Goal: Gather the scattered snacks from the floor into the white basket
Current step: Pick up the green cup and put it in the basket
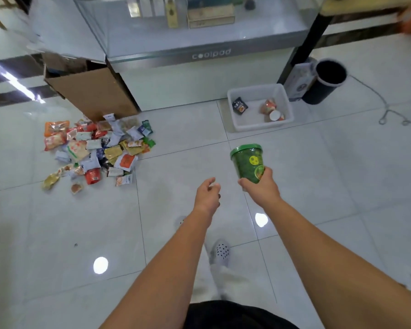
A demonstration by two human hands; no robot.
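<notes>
Gleaming white floor tiles (318, 174) run beneath a glass counter (199, 39)

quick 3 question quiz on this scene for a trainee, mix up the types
1. True or false: the left hand holds the green cup.
2. How many items lie in the white basket? A) one B) three C) six
3. Fill in: the pile of snack packets lies on the floor in front of the tipped ____ box.

Key
1. False: the right hand grips it; the left hand holds nothing.
2. B: a dark packet and two cups.
3. cardboard, meaning the cardboard box.
</notes>
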